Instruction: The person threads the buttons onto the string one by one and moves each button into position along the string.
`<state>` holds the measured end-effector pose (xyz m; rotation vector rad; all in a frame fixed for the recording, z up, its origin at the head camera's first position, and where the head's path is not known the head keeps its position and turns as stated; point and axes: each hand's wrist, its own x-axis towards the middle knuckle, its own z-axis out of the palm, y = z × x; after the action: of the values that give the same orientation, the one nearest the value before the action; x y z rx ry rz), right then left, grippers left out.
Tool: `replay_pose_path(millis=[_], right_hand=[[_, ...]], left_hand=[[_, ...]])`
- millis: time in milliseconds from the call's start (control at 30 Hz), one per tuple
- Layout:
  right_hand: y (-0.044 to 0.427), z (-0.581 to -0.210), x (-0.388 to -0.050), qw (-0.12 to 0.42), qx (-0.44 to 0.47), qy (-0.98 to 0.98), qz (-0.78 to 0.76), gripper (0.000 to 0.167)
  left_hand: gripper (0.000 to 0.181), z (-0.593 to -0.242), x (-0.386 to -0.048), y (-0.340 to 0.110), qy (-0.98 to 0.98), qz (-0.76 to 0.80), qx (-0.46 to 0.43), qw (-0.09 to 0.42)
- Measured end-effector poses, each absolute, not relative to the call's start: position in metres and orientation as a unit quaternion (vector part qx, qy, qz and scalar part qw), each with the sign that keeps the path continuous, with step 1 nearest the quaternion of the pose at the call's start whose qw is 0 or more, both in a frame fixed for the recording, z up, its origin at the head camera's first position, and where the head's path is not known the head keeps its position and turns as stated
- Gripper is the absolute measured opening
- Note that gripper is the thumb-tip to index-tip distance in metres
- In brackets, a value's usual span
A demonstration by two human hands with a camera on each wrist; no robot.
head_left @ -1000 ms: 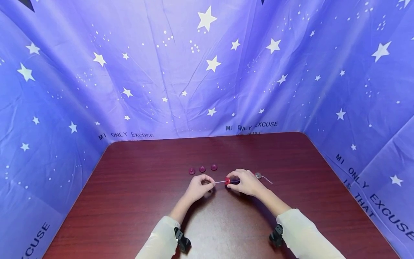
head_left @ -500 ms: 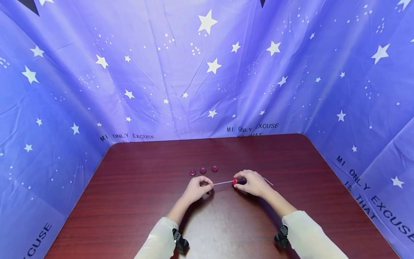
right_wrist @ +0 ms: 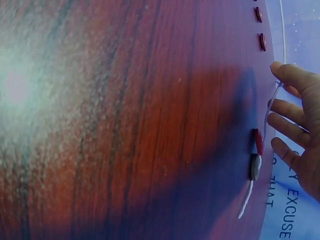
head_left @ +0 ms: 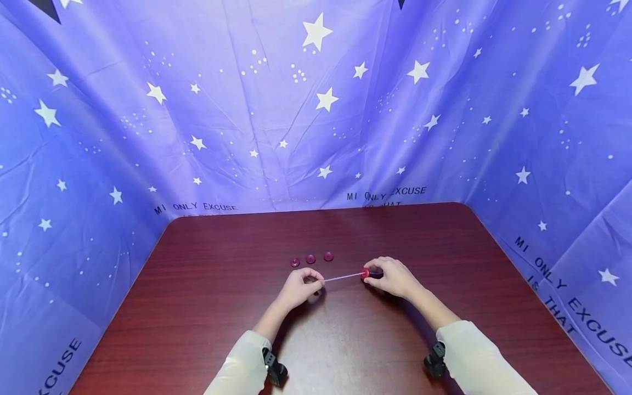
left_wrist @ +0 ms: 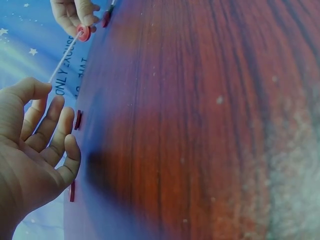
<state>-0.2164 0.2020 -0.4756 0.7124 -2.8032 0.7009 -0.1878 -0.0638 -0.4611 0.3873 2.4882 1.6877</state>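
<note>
A white string is stretched taut between the two hands above the table. My left hand pinches its end between thumb and index finger, the other fingers loosely bent. Threaded on that string is a red button, which my right hand pinches by its edge. In the right wrist view, the string runs on below the right hand to another red button and a grey button standing close together at the table, with a short tail of string beyond. The right hand hides these two in the head view.
Three dark red buttons, a left one, a middle one and a right one, lie in a row beyond the left hand. The brown wooden table is enclosed by a blue star-printed curtain.
My right hand has slid rightward with the red button, so the string between the hands is longer. The left hand has shifted slightly left. The grey button has become hidden in the head view.
</note>
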Motion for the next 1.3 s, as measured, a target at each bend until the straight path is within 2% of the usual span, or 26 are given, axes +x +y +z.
replay_pose_path(millis=[167,533,667,867,1100,1300], right_hand=[[0.207,-0.478,-0.217,0.087,0.239,-0.940,0.229,0.026],[0.212,-0.478,-0.216,0.092,0.233,-0.942,0.225,0.026],[0.213,-0.480,-0.216,0.094,0.227,-0.943,0.225,0.026],[0.215,-0.483,-0.216,0.100,0.220,-0.943,0.227,0.026],[0.218,-0.486,-0.216,0.109,0.216,-0.944,0.225,0.025],[0.220,-0.488,-0.217,0.125,0.212,-0.943,0.224,0.025]], left_hand=[[0.010,-0.460,-0.187,-0.066,0.814,0.560,0.135,0.072],[0.012,-0.460,-0.186,-0.070,0.814,0.559,0.141,0.068],[0.010,-0.479,-0.196,-0.072,0.817,0.556,0.139,0.064],[0.011,-0.471,-0.192,-0.071,0.815,0.560,0.135,0.067],[0.010,-0.494,-0.204,-0.076,0.823,0.550,0.122,0.078],[0.012,-0.498,-0.207,-0.078,0.816,0.557,0.129,0.081]])
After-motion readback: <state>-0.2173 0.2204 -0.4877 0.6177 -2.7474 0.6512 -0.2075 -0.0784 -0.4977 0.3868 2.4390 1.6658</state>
